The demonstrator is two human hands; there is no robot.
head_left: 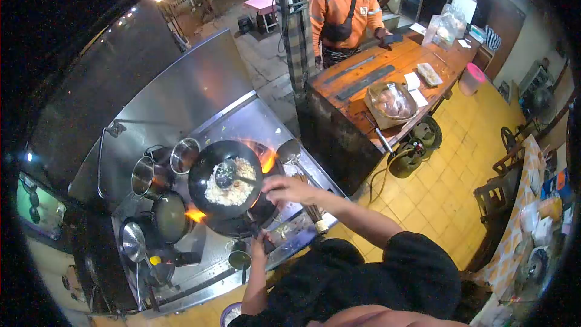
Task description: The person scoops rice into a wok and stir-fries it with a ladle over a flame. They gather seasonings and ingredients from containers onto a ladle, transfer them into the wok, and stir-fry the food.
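Observation:
A black wok (200,191) with white rice (237,192) in it sits tilted over the burner, and orange flames show around it. My left hand (261,245) is closed around the wok's handle at its near side. Inside the wok, a dark ladle (226,174) rests its round bowl on the rice. The ladle's handle runs right to my right hand (285,190), whose fingers are curled around its end. A second ladle (289,151) lies on the steel counter just beyond my right hand.
Metal pots (145,177) and a dark pan (169,218) stand left of the wok. A skimmer (133,242) and a small saucepan (239,259) are nearer. Across a wooden table (339,82) stands a person in an orange jacket (351,9). Gas cylinders (407,163) sit beneath the table.

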